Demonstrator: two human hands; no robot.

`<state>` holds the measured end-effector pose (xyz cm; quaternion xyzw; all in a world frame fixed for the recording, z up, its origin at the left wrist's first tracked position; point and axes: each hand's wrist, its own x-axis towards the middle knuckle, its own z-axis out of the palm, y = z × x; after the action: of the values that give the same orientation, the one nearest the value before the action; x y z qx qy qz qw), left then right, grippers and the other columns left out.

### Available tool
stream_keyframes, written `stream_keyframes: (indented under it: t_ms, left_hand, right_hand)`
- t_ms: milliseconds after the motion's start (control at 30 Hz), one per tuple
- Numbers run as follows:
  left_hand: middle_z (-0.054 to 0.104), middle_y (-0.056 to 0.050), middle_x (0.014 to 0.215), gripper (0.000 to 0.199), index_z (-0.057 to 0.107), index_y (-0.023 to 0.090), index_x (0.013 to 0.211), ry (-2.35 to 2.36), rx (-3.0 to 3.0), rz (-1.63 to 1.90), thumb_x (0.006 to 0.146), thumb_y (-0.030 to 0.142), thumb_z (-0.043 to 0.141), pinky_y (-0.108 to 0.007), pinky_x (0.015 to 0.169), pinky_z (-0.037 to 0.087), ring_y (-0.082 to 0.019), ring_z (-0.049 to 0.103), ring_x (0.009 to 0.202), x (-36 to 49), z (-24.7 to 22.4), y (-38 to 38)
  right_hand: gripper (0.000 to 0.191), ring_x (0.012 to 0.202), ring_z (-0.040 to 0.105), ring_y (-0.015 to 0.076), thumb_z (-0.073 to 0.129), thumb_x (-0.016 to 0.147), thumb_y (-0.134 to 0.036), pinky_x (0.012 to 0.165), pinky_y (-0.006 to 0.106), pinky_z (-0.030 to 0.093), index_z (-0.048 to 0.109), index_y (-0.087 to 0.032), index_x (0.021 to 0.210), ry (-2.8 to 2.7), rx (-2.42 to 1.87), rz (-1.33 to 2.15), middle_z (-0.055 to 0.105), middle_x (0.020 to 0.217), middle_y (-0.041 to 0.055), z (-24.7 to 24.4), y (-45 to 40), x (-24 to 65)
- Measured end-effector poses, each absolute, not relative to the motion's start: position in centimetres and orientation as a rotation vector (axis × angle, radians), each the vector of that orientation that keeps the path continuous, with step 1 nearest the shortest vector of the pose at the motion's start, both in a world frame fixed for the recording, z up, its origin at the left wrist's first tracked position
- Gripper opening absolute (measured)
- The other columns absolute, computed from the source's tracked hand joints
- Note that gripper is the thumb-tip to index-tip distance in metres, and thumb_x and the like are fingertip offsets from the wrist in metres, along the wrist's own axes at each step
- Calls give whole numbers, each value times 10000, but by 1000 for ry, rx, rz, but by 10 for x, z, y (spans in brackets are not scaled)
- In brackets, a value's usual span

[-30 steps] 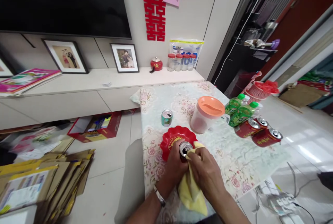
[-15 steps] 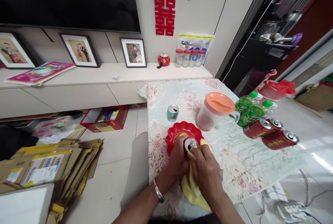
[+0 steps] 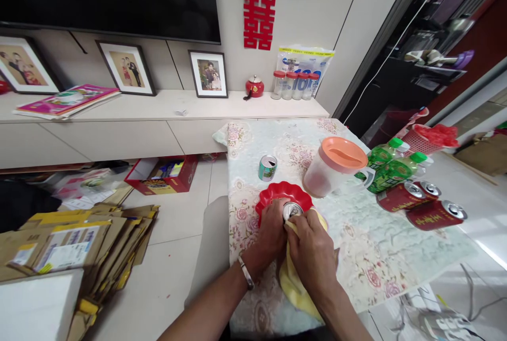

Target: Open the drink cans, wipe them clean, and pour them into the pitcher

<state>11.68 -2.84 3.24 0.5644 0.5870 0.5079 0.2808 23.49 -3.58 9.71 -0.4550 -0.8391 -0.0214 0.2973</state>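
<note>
My left hand (image 3: 272,230) is wrapped round an opened drink can (image 3: 292,210), whose silver top faces up. A yellow cloth (image 3: 295,283) is pinched in my right hand (image 3: 312,243), pressed at the near edge of the can's top, and hangs down onto the table. Behind the hands lies a red scalloped plate (image 3: 283,190), partly hidden by them. A small green can (image 3: 268,168) stands upright beyond the plate. To its right is a clear pitcher with an orange lid (image 3: 343,154).
Red cans (image 3: 433,215) and green bottles (image 3: 392,172) lie on the right of the flowered tablecloth (image 3: 368,246). A cabinet with framed photos (image 3: 208,74) and lidded jars (image 3: 296,86) runs behind. Flattened cardboard (image 3: 106,246) is on the floor at left.
The view has shifted slightly, so most things sit a little further right. Both hands stay at the can; the can's top now shows tilted a bit differently, with the cloth still against it.
</note>
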Motion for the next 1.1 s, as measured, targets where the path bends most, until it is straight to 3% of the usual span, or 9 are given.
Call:
stream_keyframes:
  t_ms: [133,267,533,633,800,933,1033,1100]
  left_hand:
    - [716,-118,1145,240,616,219,1177,1635,1485,1367,966,308,544,-545,1002,503,-312,657,1093,118,27,-27]
    - [718,-121,1193,306,596,219,1227,1588,1517,1399,933,304,589,-533,1004,512,-314,675,1117,116,24,-27]
    - [709,-130,1206,534,577,202,1239,1597,1566,1384,732,236,745,-539,992,521,-345,678,1128,117,31,-29]
    - [699,-141,1228,594,570,186,1258,1600,1551,1384,705,243,779,-558,1022,506,-358,665,1161,118,32,-29]
    - [702,-104,1182,588,592,205,1213,1610,1542,1381,675,242,825,-520,996,524,-333,670,1114,119,34,-29]
    - [712,-71,1147,554,596,231,1190,1611,1535,1405,686,257,824,-494,981,537,-304,678,1076,120,33,-29]
    - [710,-72,1185,581,590,240,1196,1621,1536,1431,673,272,841,-508,1015,527,-309,671,1115,120,31,-28]
    - [706,-77,1208,580,592,242,1199,1613,1537,1437,677,263,843,-513,1031,521,-312,665,1138,121,30,-28]
  right_hand:
    - [177,672,594,193,551,970,-179,589,319,447,636,-218,819,-2259,-1239,-89,571,823,36,98,-35,230]
    - [153,677,602,183,541,989,-199,590,302,463,666,-210,903,-2282,-1182,-100,580,843,36,96,-35,238]
    - [187,771,637,146,514,1041,-222,706,264,529,700,-199,1042,-2273,-1028,240,581,913,37,106,-28,265]
    - [207,803,636,173,518,1053,-281,719,320,498,720,-243,1032,-2319,-1094,269,636,901,30,117,-27,274]
    - [195,984,631,279,591,1008,-385,837,446,434,753,-306,933,-2342,-1185,24,726,989,42,140,-29,294]
    - [279,791,681,204,517,1025,-404,695,333,488,714,-273,877,-2344,-1279,344,734,875,30,151,-25,315]
    - [334,587,659,206,529,970,-464,543,321,441,654,-271,726,-2330,-1457,270,700,682,9,147,-18,326]
    - [301,616,695,214,544,957,-477,559,323,474,687,-284,776,-2308,-1450,330,740,716,0,142,-15,325]
